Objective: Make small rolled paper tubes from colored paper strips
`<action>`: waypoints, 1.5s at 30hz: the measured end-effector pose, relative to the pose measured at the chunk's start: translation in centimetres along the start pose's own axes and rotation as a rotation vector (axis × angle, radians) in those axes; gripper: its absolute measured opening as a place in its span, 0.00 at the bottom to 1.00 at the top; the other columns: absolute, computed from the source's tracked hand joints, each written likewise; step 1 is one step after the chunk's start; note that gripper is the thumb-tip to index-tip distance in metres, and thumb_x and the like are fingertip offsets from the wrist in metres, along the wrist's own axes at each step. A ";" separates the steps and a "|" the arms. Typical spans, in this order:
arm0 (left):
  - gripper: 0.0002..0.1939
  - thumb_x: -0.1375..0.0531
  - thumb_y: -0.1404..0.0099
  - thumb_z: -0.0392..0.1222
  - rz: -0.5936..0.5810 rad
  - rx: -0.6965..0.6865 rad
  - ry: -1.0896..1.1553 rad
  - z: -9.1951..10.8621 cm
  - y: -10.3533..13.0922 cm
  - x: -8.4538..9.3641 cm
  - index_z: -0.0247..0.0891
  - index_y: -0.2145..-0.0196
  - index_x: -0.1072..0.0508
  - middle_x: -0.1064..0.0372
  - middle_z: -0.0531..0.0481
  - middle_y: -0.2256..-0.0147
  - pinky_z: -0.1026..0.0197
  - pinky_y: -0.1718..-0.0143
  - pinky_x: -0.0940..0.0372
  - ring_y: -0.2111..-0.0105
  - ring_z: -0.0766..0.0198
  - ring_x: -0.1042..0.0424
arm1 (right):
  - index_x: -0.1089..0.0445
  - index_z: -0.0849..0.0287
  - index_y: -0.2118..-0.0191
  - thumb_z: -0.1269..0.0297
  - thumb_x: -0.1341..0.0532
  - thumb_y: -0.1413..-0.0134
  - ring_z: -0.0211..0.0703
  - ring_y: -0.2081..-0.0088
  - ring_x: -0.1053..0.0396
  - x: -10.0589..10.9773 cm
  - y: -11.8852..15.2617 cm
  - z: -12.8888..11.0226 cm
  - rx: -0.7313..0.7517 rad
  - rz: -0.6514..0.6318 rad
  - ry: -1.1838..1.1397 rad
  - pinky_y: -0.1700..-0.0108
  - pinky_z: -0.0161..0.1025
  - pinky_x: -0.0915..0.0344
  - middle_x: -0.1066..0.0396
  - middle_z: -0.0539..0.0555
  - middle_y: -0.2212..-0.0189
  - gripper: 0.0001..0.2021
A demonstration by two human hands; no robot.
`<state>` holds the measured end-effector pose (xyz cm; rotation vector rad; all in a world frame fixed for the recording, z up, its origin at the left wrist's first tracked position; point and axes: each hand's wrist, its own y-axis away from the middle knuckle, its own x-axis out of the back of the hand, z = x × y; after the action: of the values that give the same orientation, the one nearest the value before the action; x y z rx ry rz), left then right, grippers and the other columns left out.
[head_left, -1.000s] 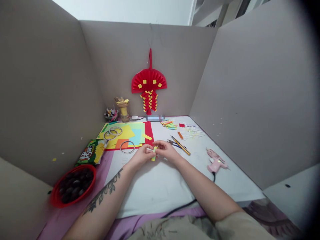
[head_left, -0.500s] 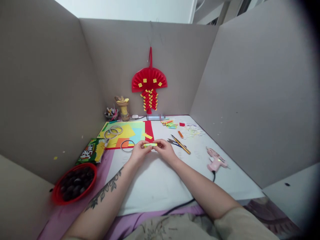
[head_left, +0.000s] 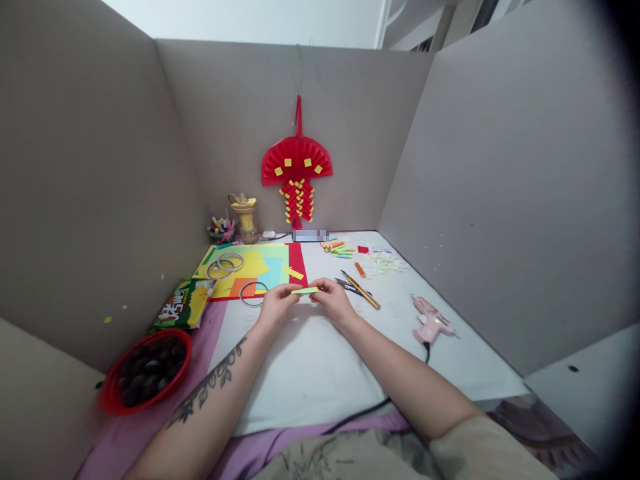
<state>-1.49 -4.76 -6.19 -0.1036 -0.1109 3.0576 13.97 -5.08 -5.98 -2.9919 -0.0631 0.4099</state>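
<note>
Between my two hands, above the white tabletop, is a small yellow-green strip of paper (head_left: 305, 291). My left hand (head_left: 279, 301) pinches its left end. At the other end, the fingers of my right hand (head_left: 332, 297) close on it. Just left of my left hand lies a tape ring (head_left: 253, 294). Beyond my right hand are dark scissors (head_left: 350, 287) and a yellow pencil (head_left: 361, 291). A narrow yellow paper strip (head_left: 295, 273) rests on the stacked coloured paper behind my hands.
Coloured sheets (head_left: 250, 262) with more tape rings (head_left: 231, 261) lie at left, near a snack packet (head_left: 181, 305) and a red bowl (head_left: 186, 360) of dark round fruit. Rolled paper pieces (head_left: 339, 248) and scraps sit behind. A pink glue gun (head_left: 431, 320) lies right, its cord trailing frontward.
The paper strip has shifted slightly to the right and tilted, and more of it shows between my fingers. My hands have drawn slightly apart. The view has moved a little.
</note>
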 end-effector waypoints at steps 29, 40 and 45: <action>0.15 0.33 0.55 0.41 0.034 0.048 -0.045 -0.2 0.1 -0.4 0.34 0.67 0.22 0.24 0.44 0.68 0.62 0.68 0.37 0.70 0.61 0.28 | 0.28 0.60 0.72 0.67 0.37 0.65 0.37 0.74 0.34 -0.4 0.2 0.2 -0.080 0.032 -0.007 0.70 0.35 0.38 0.30 0.49 0.77 0.07; 0.16 0.32 0.59 0.38 0.051 0.058 -0.023 -0.4 0.2 -0.6 0.35 0.68 0.22 0.24 0.44 0.67 0.60 0.65 0.36 0.68 0.59 0.28 | 0.30 0.59 0.76 0.68 0.37 0.68 0.37 0.75 0.36 -0.6 0.2 0.4 -0.098 0.072 -0.012 0.71 0.35 0.39 0.32 0.48 0.79 0.06; 0.14 0.33 0.56 0.41 0.048 0.059 -0.037 -0.2 0.4 -0.7 0.35 0.69 0.22 0.25 0.45 0.70 0.62 0.68 0.37 0.70 0.61 0.29 | 0.30 0.58 0.76 0.69 0.38 0.67 0.36 0.77 0.37 -0.6 0.3 0.4 -0.093 0.062 0.009 0.72 0.34 0.40 0.33 0.47 0.81 0.05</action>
<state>-0.81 -5.24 -6.35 -0.0474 -0.0211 3.1086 13.26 -5.36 -6.21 -3.0941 0.0122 0.4104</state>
